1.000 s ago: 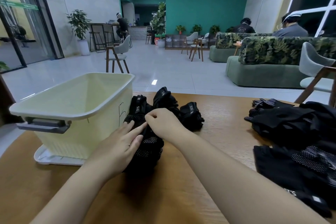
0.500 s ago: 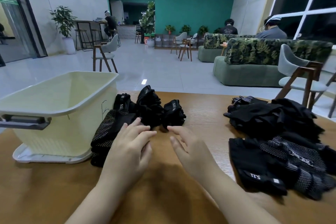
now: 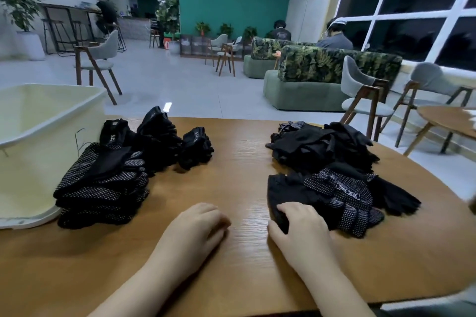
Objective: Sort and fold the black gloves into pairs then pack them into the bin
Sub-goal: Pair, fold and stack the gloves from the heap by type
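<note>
— Which step are you on?
— Picking the next glove. My right hand [image 3: 300, 226] grips the edge of a glove [image 3: 291, 194] from the unsorted heap [image 3: 322, 147]; my left hand [image 3: 195, 226] rests loose on the bench [image 3: 239, 162].
— Next?
— Find its mate, fold them, stack by the folded pairs [image 3: 103, 183] beside the bin [image 3: 33, 136].

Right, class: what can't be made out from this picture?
- Head view: bin floor hidden by its near wall; left side cut off by the frame.
- Glove count in the right pile: overlapping black cloth.
- Right hand fingertips hidden, curled on a glove.
- Object at right edge: blurred.
</note>
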Tool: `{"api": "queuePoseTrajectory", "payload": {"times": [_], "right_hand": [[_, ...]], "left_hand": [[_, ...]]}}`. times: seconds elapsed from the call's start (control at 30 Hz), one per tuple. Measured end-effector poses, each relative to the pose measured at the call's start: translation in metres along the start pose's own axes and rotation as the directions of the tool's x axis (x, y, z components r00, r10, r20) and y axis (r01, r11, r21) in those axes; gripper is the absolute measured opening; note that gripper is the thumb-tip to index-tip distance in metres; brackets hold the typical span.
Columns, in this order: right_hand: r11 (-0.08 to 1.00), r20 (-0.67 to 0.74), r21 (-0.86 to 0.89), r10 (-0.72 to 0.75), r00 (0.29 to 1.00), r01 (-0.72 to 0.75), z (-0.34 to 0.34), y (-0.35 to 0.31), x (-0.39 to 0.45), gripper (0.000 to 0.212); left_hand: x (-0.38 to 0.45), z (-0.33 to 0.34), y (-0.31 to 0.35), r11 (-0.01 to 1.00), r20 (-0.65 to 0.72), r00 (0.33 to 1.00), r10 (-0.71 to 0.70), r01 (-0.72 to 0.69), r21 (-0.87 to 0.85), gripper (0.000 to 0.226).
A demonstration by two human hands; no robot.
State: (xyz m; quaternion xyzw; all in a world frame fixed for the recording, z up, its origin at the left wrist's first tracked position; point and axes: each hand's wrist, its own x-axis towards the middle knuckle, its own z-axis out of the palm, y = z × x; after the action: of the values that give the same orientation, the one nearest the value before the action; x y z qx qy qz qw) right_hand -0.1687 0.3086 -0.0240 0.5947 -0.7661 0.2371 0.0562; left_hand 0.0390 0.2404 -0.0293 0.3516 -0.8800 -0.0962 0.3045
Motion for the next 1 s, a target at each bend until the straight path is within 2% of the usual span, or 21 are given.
{"api": "queuePoseTrajectory", "payload": {"times": [0.17, 0.27, 0.37, 0.47, 0.53, 0.6, 0.67, 0.8, 1.0], "right_hand": [[0.998, -0.011, -0.005, -0.069, 0.998, 0.068, 0.012, -0.009, -0.002, 0.017], [0.991, -0.064, 0.018, -0.129, 0.99, 0.13, 0.009, -0.012, -0.004, 0.024], [0.972, -0.084, 0.213, -0.08, 0.993, 0.097, 0.005, -0.011, -0.002, 0.03], [0.925, -0.245, 0.371, 0.018, 0.969, 0.077, -0.002, -0.004, -0.001, 0.039], [0.934, -0.37, 0.345, 0.041, 0.928, 0.096, -0.006, 0.008, 0.001, 0.038], [0.957, -0.417, 0.275, 0.029, 0.909, 0.095, -0.011, 0.023, 0.005, 0.037], [0.977, -0.366, 0.213, 0.055, 0.929, 0.026, -0.014, 0.042, 0.012, 0.038], [0.965, -0.096, 0.189, 0.201, 0.975, -0.18, -0.013, 0.063, 0.019, 0.034], [0.978, -0.036, 0.1, 0.186, 0.982, -0.182, -0.014, 0.057, 0.014, 0.036]], "left_hand": [[0.0, 0.002, 0.002, 0.999, 0.057, 0.998, 0.021, -0.023, 0.039, 0.036], [0.002, 0.004, 0.008, 0.998, 0.07, 0.997, 0.038, -0.041, 0.044, 0.037], [0.009, 0.012, 0.021, 0.998, 0.101, 0.993, 0.063, -0.063, -0.007, 0.042], [0.018, 0.021, 0.035, 0.994, 0.162, 0.982, 0.097, -0.088, -0.062, 0.045], [0.025, 0.028, 0.043, 0.99, 0.192, 0.973, 0.128, -0.113, -0.086, 0.047], [0.032, 0.035, 0.051, 0.983, 0.199, 0.964, 0.177, -0.16, -0.095, 0.052], [0.041, 0.043, 0.059, 0.981, 0.211, 0.959, 0.187, -0.17, -0.098, 0.051], [0.053, 0.052, 0.067, 0.984, 0.169, 0.973, 0.157, -0.14, -0.112, 0.03], [0.039, 0.037, 0.052, 0.992, 0.093, 0.995, 0.027, -0.015, -0.124, 0.012]]}}
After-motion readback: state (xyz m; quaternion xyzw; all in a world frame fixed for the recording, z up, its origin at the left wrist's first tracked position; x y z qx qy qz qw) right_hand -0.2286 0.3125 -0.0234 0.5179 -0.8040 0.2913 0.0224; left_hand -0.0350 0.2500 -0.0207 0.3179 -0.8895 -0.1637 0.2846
